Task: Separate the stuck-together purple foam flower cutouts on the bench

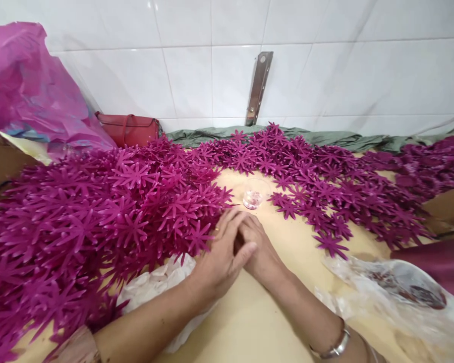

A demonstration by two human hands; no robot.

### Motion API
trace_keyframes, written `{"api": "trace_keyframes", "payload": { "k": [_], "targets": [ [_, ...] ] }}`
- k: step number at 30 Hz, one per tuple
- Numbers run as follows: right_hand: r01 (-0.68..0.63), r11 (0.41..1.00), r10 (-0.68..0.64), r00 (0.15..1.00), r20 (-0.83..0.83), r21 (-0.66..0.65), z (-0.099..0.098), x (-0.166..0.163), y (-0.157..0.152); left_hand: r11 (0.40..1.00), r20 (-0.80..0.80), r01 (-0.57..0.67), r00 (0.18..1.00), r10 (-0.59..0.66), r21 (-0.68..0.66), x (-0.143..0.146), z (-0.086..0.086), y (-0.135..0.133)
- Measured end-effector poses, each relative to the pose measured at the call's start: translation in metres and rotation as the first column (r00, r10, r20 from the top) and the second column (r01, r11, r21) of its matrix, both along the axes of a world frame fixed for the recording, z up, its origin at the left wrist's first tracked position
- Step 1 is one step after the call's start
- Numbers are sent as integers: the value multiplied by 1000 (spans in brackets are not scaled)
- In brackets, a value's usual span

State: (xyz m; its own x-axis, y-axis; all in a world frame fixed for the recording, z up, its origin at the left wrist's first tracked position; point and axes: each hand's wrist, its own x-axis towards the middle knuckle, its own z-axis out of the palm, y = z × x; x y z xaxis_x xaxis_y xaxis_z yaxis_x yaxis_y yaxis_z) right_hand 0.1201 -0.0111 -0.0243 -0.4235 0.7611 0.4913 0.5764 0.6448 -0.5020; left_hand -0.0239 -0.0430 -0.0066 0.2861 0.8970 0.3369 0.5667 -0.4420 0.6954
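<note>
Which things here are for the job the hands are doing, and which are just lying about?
Seem part of the job:
Left hand and right hand, touching each other
Purple flower-shaped pieces, heaped on both sides
Small clear cup

Seem just lying about:
Red bag
Pink plastic bag
Green cloth
Crumpled white sheet

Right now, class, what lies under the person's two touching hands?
Pale yellow tabletop spreads below the left hand and right hand; whatever their palms and fingers cover, including anything between them, cannot be seen.

Hands [220, 259] [264, 254], perhaps palm-to-palm, beside magenta flowers [130, 229]
</note>
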Motion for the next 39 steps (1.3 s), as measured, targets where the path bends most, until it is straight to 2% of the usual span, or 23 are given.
{"api": "trace_keyframes", "payload": {
  "k": [3,8,12,15,21,25,28,30,32,34,39],
  "targets": [
    [26,998,-27,1000,-8,-53,8,-1,-3,980,126,-169,975,181,-105,-6,-1,7],
    [74,993,-67,995,77,-88,10,-1,-5,938,219,-281,921,323,-202,-14,0,14],
    [75,993,-66,993,95,-88,9,0,-4,906,237,-388,876,420,-173,-16,2,18],
    [75,994,-67,993,96,-81,9,0,-4,897,250,-409,863,440,-166,-17,3,19],
    [61,995,-56,996,66,-78,12,0,-6,944,271,-330,910,315,11,-13,2,12],
    [41,999,-41,999,8,-29,17,-1,-7,968,276,-226,942,189,105,-12,6,4],
    [45,999,-45,997,56,-2,16,-1,-6,976,205,-26,978,-19,216,-11,12,0],
    [73,997,-72,993,89,-2,14,-2,-6,948,120,154,974,-193,278,-10,15,-2],
    [120,993,-118,988,103,-14,13,-2,-6,906,60,275,949,-309,323,-9,17,-3],
    [148,989,-143,982,119,-30,15,-3,-8,887,37,306,940,-339,345,-8,17,-3],
    [146,989,-139,971,193,-21,16,-4,-9,900,71,242,956,-285,363,-8,13,-10]
  ]
}}
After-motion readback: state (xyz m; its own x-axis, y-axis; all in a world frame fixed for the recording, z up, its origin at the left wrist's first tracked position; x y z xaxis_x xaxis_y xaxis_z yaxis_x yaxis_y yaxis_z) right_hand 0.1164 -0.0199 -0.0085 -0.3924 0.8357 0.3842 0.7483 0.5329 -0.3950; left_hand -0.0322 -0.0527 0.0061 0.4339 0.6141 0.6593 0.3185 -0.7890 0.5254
